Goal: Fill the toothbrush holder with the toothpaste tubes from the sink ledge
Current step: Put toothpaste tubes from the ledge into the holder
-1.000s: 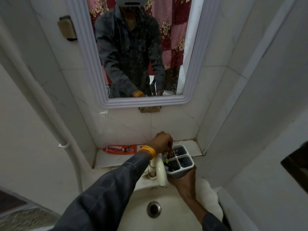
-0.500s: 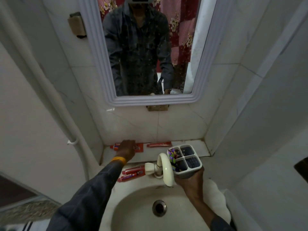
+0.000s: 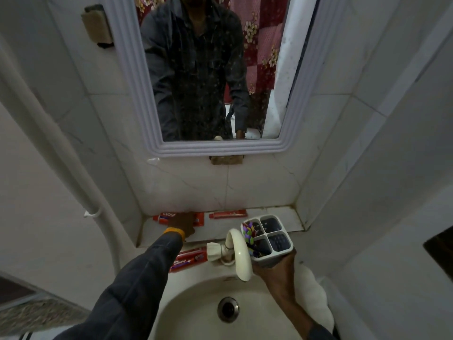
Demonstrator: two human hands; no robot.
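My right hand (image 3: 275,268) grips a white four-compartment toothbrush holder (image 3: 282,251) over the basin's back rim, upright; a colourful tube end sticks out of its left compartment. My left hand (image 3: 182,224) lies on a red toothpaste tube (image 3: 164,216) at the ledge's left, fingers over its middle. A second red tube (image 3: 228,214) lies on the ledge against the wall. Two more red tubes (image 3: 190,259) lie on the sink rim beside the tap.
A cream curved tap (image 3: 239,253) stands directly left of the holder. The basin (image 3: 196,312) with its drain (image 3: 228,309) is below. The ledge (image 3: 282,218) meets tiled walls at back and right. A mirror (image 3: 282,146) hangs above; a pipe (image 3: 73,173) runs on the left.
My left hand left the holder and moved left to the red tube on the ledge, where it now rests. The holder has stayed in my right hand.
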